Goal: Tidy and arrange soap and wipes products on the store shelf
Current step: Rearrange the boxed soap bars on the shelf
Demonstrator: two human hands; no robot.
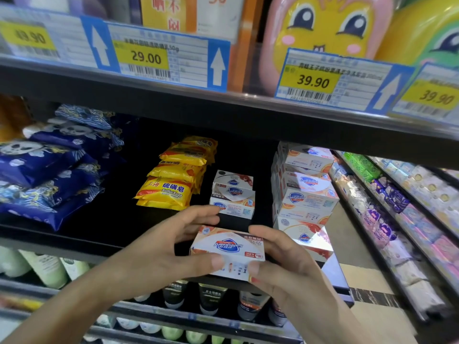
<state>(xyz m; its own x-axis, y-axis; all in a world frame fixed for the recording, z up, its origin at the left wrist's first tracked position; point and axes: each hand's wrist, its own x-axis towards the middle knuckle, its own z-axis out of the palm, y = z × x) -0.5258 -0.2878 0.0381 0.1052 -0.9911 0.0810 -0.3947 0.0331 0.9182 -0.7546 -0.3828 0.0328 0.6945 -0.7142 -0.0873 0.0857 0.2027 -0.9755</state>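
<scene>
Soap box (227, 247) held in both hands at the front edge of the shelf (62, 240).

The left hand (159, 247) and the right hand (285, 264) grip the box from its two sides, fingers curled over the far edge and thumbs pressing the near face, so it stays level and can be guided straight in. The box is upside down to the viewer, its logo reversed, so I judge it may need turning. It is just in front of a short stack of soap boxes (233, 194), probably its place. A taller stack (305, 184) stands to the right, yellow soap packs (173, 175) to the left, and blue wipes packs (44, 175) farther left.
</scene>
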